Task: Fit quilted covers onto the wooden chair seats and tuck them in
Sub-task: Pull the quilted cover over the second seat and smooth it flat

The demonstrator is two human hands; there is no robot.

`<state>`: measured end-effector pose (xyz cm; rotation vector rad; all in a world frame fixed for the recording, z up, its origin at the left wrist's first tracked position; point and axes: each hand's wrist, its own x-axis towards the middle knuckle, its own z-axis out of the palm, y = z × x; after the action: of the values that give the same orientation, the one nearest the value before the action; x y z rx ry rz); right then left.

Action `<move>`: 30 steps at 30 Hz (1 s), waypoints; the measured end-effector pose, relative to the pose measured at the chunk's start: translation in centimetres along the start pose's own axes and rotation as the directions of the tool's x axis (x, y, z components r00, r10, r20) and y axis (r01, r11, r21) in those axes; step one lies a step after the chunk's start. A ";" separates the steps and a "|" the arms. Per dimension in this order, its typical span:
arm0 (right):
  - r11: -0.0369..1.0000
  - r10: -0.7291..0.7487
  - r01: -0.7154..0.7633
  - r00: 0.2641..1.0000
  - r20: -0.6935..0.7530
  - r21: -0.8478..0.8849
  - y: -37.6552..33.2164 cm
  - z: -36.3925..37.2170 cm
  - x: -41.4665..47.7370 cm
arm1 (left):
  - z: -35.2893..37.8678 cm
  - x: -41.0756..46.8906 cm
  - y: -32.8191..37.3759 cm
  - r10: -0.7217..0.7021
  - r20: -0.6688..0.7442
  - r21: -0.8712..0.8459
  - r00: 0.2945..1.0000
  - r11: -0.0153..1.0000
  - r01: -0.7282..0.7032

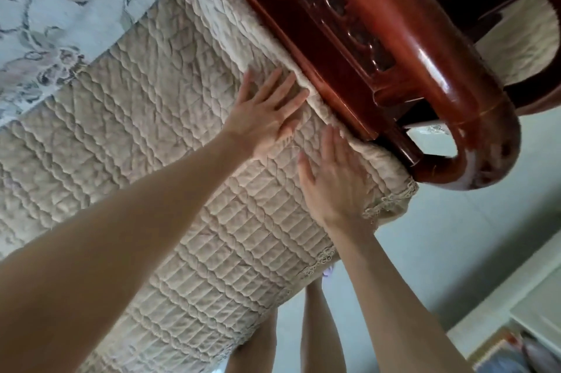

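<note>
While my left hand [267, 120] and right hand [334, 181] press flat on the quilted cover [151, 145], fingers [288, 81] straight, gripping nothing, its rolled edge [321, 107] lies just beyond them, running crosswise along the wooden rail [328, 47]; the right hand is nearer the corner [391, 173].

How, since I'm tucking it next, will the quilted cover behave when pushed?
Probably floppy: the quilted cover drapes down in front and bunches against the wooden frame. Likely padded and yielding: it rolls ahead of the left hand and right hand pressing it.
</note>
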<state>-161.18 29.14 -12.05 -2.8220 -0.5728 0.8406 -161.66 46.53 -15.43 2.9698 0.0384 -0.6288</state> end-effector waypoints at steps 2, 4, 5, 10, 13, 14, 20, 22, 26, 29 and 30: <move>0.999 0.024 -0.026 0.997 0.072 0.022 -0.5 0.1 0.8 | -0.6 0.4 -0.2 0.014 0.033 0.032 0.999 0.999 -0.015; 0.997 0.074 -0.079 0.986 0.148 0.026 -0.6 0.4 2.1 | -0.9 0.9 -0.5 0.034 0.066 0.073 0.997 0.997 -0.039; 0.995 0.093 -0.099 0.979 0.182 0.029 -0.7 0.5 2.7 | -1.2 1.3 -0.7 0.048 0.085 0.083 0.995 0.995 -0.055; 0.974 0.156 -0.199 0.938 0.310 0.109 -0.2 0.9 5.6 | -1.7 3.6 -1.0 0.052 0.210 0.072 0.976 0.995 -0.068; 0.961 0.151 -0.224 0.915 0.374 0.161 0.0 0.6 7.2 | -2.0 4.1 -2.0 0.137 0.194 0.034 0.971 0.989 -0.146; 0.954 0.157 -0.241 0.908 0.390 0.176 -0.1 0.4 7.5 | -2.3 3.7 -2.5 0.181 0.164 0.013 0.970 0.982 -0.186; 0.931 0.178 -0.253 0.944 0.278 0.265 0.4 -0.7 4.2 | -2.8 2.1 -3.7 0.130 0.106 0.129 0.986 0.981 -0.144; 0.960 0.185 -0.211 0.971 0.151 0.182 1.4 -0.2 0.4 | -2.3 2.4 -3.0 0.067 0.146 0.135 0.987 0.987 -0.087; 0.958 0.235 -0.265 0.946 0.225 0.113 3.5 0.7 -0.6 | -2.1 4.2 -1.9 -0.023 0.196 0.110 0.980 0.994 0.002; 0.899 0.312 -0.389 0.891 0.329 0.202 3.6 0.6 2.0 | -2.1 4.5 -1.5 -0.050 0.204 0.115 0.978 0.993 0.026; 0.886 0.317 -0.410 0.877 0.360 0.218 3.7 0.5 2.8 | -2.1 4.3 -1.5 -0.039 0.192 0.125 0.981 0.992 0.015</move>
<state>-158.14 26.90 -14.75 -2.5708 0.0728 1.3387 -156.94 48.31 -15.43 3.0129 0.0252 -0.9548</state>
